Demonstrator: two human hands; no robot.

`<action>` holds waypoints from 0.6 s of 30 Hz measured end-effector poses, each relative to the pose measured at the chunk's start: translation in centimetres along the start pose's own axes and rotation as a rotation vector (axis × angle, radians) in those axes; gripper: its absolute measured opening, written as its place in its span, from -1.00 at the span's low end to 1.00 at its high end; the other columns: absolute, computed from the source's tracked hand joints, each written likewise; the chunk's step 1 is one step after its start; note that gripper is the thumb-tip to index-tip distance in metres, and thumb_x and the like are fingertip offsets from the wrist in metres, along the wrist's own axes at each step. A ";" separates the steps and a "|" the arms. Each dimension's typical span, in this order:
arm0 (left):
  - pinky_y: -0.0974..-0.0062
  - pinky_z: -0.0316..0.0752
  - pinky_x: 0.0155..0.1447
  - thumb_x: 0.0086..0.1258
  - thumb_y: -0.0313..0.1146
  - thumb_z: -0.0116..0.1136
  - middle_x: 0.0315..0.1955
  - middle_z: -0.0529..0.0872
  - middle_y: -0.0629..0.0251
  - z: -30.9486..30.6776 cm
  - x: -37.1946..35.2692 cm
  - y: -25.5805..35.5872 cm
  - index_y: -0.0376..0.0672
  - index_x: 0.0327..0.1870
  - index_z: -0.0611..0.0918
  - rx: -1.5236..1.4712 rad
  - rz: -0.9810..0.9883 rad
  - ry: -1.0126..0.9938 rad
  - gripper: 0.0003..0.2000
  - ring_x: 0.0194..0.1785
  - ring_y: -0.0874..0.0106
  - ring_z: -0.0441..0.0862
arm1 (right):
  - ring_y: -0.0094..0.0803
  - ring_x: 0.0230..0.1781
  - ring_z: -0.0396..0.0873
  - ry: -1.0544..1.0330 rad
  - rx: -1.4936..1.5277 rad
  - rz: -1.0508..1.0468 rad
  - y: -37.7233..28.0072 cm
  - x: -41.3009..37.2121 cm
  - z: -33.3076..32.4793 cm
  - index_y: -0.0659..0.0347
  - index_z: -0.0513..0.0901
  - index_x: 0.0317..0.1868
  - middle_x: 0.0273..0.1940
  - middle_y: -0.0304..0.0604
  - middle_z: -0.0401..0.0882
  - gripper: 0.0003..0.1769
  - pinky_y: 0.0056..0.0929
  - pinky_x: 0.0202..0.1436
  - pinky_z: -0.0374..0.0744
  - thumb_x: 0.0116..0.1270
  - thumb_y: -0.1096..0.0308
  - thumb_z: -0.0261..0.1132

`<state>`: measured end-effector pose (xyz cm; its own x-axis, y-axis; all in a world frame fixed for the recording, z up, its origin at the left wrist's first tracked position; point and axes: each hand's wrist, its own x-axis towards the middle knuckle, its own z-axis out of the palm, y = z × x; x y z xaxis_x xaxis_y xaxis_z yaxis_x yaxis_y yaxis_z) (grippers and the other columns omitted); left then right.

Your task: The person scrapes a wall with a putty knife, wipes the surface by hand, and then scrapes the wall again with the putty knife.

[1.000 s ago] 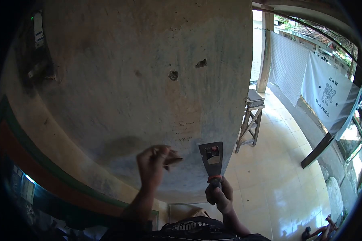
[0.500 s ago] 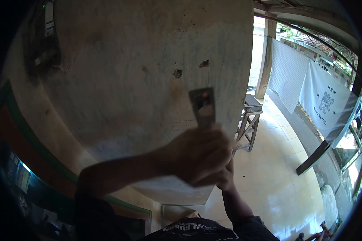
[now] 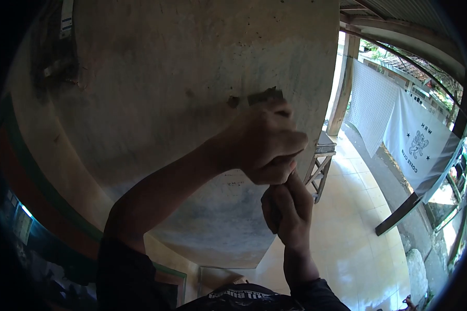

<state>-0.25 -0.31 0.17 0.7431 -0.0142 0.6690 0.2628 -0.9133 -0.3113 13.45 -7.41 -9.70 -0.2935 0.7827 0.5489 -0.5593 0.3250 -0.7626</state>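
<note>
My left hand (image 3: 270,140) is wrapped round a flat, dark-bladed scraper (image 3: 260,97), held upright. Its blade end shows just above my knuckles, in front of or against the stained plaster wall (image 3: 155,67); contact is hard to make out. A chipped hole (image 3: 233,101) in the plaster lies just left of the blade. A second hole by the blade's upper right edge is largely covered. My right hand (image 3: 293,212) is closed in a fist directly below the left one, touching its underside. What its fingers grip is hidden, as is the scraper's handle.
A wooden stool (image 3: 324,147) stands beyond the wall's right edge on the pale tiled floor (image 3: 342,223). A white printed banner (image 3: 417,137) hangs between posts at the right. A green-edged frame (image 3: 52,192) runs along the lower left. A dark fixture (image 3: 57,62) hangs upper left.
Both hands have risen, bringing the scraper's blade up to the level of the wall holes. The right hand, earlier mostly behind the left, now shows below it.
</note>
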 end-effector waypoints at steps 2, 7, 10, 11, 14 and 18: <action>0.29 0.33 -0.39 -0.21 -0.30 -0.03 -0.81 0.30 0.37 -0.1 0.7 -0.8 -0.07 -0.71 0.33 0.046 -0.004 0.021 -0.88 -0.74 0.35 0.22 | -0.76 -0.74 0.21 -0.020 -0.011 0.004 -0.6 2.1 -0.3 0.43 0.35 0.10 -0.59 -0.38 0.30 -0.71 -0.74 -0.70 0.13 0.48 0.44 -0.09; 0.38 0.26 -0.47 -0.30 -0.27 -0.02 -0.84 0.22 0.37 1.5 -0.4 0.2 -0.07 -0.73 0.33 0.032 -0.099 0.116 -0.86 -0.76 0.36 0.16 | -0.76 -0.76 0.19 -0.048 0.070 0.085 0.0 0.3 -0.9 0.45 0.37 0.14 -0.67 -0.42 0.24 -0.67 -0.72 -0.71 0.12 0.48 0.44 -0.08; 0.39 0.26 -0.47 -0.31 -0.25 -0.04 -0.84 0.21 0.37 2.1 -0.6 1.1 -0.06 -0.75 0.32 0.044 -0.089 0.160 -0.85 -0.77 0.37 0.16 | -0.74 -0.73 0.20 0.003 0.028 0.084 1.1 -1.0 -0.5 0.46 0.37 0.14 -0.64 -0.40 0.26 -0.67 -0.71 -0.68 0.14 0.48 0.44 -0.07; 0.39 0.26 -0.47 -0.31 -0.25 -0.04 -0.84 0.21 0.37 1.8 -0.4 0.9 -0.06 -0.75 0.32 0.040 -0.090 0.160 -0.85 -0.77 0.37 0.16 | -0.74 -0.73 0.20 0.007 0.028 0.086 0.7 -0.8 -0.3 0.46 0.37 0.14 -0.64 -0.40 0.26 -0.67 -0.71 -0.68 0.14 0.48 0.44 -0.07; 0.37 0.28 -0.46 -0.30 -0.22 -0.06 -0.84 0.22 0.37 1.3 0.4 0.3 -0.05 -0.76 0.32 0.037 -0.136 0.121 -0.85 -0.77 0.36 0.15 | -0.73 -0.71 0.20 0.020 -0.005 0.057 -0.4 0.2 -0.2 0.45 0.39 0.10 -0.63 -0.40 0.27 -0.70 -0.71 -0.67 0.14 0.48 0.43 -0.07; 0.38 0.29 -0.45 -0.29 -0.21 -0.07 -0.85 0.21 0.38 2.6 -0.5 1.5 -0.04 -0.77 0.31 -0.016 -0.137 0.153 -0.85 -0.77 0.37 0.17 | -0.72 -0.68 0.24 0.022 0.091 0.097 0.6 -1.5 0.0 0.43 0.39 0.02 -0.57 -0.36 0.32 -0.76 -0.70 -0.62 0.16 0.49 0.43 -0.08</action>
<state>1.31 -0.62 -2.39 0.5983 0.0503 0.7997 0.3443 -0.9173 -0.1999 13.53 -8.40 -11.04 -0.3336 0.8197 0.4656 -0.5972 0.1984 -0.7771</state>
